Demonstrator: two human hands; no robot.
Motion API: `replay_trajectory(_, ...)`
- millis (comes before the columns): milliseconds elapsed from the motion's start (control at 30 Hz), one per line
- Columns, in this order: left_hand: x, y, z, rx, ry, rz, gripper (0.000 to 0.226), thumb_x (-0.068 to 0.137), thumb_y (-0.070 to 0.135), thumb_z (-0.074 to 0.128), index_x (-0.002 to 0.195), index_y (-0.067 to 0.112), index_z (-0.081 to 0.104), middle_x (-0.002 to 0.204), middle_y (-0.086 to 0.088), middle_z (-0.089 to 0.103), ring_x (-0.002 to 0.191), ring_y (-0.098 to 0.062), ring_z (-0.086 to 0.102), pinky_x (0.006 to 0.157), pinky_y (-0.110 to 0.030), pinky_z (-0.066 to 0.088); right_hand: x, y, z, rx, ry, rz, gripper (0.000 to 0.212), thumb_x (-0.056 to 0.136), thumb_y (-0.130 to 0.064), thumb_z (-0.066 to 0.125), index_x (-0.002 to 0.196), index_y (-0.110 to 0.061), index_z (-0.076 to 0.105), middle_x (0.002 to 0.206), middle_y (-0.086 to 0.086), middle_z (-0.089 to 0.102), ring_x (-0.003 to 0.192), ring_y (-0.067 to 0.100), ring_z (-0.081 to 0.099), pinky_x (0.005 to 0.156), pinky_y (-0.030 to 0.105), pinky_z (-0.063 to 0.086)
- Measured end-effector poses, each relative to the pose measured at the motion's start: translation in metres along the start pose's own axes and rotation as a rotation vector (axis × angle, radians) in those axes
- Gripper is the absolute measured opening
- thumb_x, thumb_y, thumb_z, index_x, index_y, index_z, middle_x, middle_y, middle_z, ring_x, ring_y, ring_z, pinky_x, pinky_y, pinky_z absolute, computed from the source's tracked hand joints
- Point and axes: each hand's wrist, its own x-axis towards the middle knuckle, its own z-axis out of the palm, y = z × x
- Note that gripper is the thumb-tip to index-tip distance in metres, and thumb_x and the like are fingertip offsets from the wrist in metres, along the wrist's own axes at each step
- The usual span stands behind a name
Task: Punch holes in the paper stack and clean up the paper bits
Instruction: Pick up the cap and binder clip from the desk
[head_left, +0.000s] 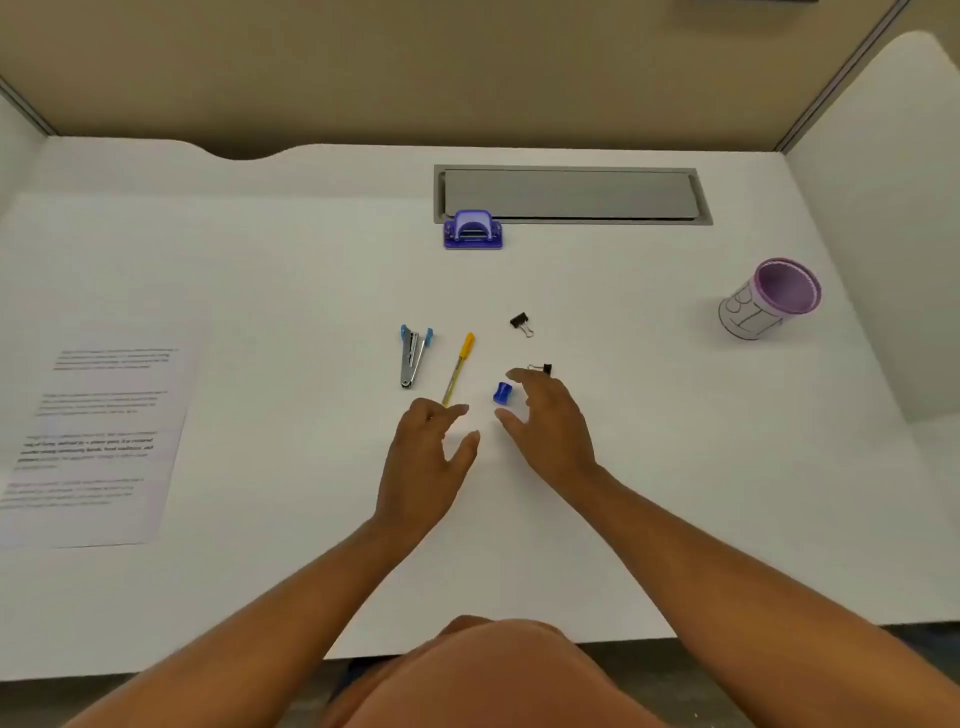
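Observation:
A purple hole punch (472, 230) stands at the back of the white desk (675, 467), far beyond both hands. The paper stack (98, 441), printed with text, lies flat at the desk's left edge. My left hand (428, 462) hovers over the desk centre, fingers apart, holding nothing, its fingertips near the lower end of a yellow pen (459, 368). My right hand (550, 421) is beside it, fingers spread and empty, curved around a small blue sharpener (502, 393) without gripping it.
A blue-handled staple remover (414, 355) lies left of the pen. One black binder clip (521, 323) sits behind the hands, another binder clip (543, 369) peeks past my right fingertips. A purple-rimmed cup (769, 299) stands at right. A grey cable hatch (571, 195) is set in the desk's back.

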Motion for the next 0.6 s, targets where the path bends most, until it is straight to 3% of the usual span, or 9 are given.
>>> replay_trajectory(100,0.013,-0.001,0.004,-0.199,-0.034,-0.123,0.036,0.098,0.025,0.077,0.132,0.017,0.073,0.118,-0.003,0.070,0.089,-0.009,0.066,0.075,-0.010,0.051,0.008,0.002,0.007,0.057,-0.014,0.074,0.059,0.093,-0.034,0.078,0.146,-0.029,0.052,0.141,-0.008,0.063,0.119,0.014,0.063,0.103,0.036,0.056)
replay_trajectory(233,0.027,-0.002,0.012,-0.314,-0.125,-0.238,0.036,0.098,0.027,0.076,0.132,0.015,0.073,0.121,-0.004,0.075,0.093,-0.008,0.070,0.077,-0.004,0.052,0.009,0.004,0.011,0.157,-0.004,0.113,0.052,0.091,-0.023,0.078,0.138,-0.030,0.057,0.113,-0.018,0.067,0.087,0.006,0.062,0.091,0.036,0.059)
replay_trajectory(367,0.039,0.003,0.019,-0.383,-0.145,-0.379,0.046,0.098,0.037,0.075,0.138,0.013,0.071,0.129,-0.005,0.075,0.108,-0.023,0.076,0.101,-0.033,0.059,0.001,-0.002,0.004,0.281,0.023,0.122,0.053,0.087,-0.023,0.083,0.132,-0.033,0.057,0.106,-0.027,0.065,0.087,0.007,0.064,0.082,0.028,0.059)
replay_trajectory(500,0.049,0.008,0.027,-0.668,-0.201,-0.555,0.037,0.099,0.028,0.076,0.131,0.009,0.075,0.114,-0.011,0.080,0.099,-0.024,0.079,0.098,-0.043,0.064,-0.013,-0.012,-0.005,0.377,0.131,0.025,0.049,0.086,-0.027,0.081,0.126,-0.037,0.054,0.106,-0.028,0.068,0.085,0.015,0.061,0.065,0.015,0.046)
replay_trajectory(600,0.055,0.008,0.028,-0.780,-0.211,-0.576,0.021,0.097,0.014,0.078,0.116,0.007,0.082,0.101,-0.013,0.082,0.093,-0.026,0.079,0.095,-0.044,0.066,-0.017,-0.010,-0.015,0.406,0.080,-0.043,0.053,0.084,-0.027,0.081,0.129,-0.034,0.054,0.111,-0.024,0.069,0.084,0.016,0.059,0.060,0.014,0.043)
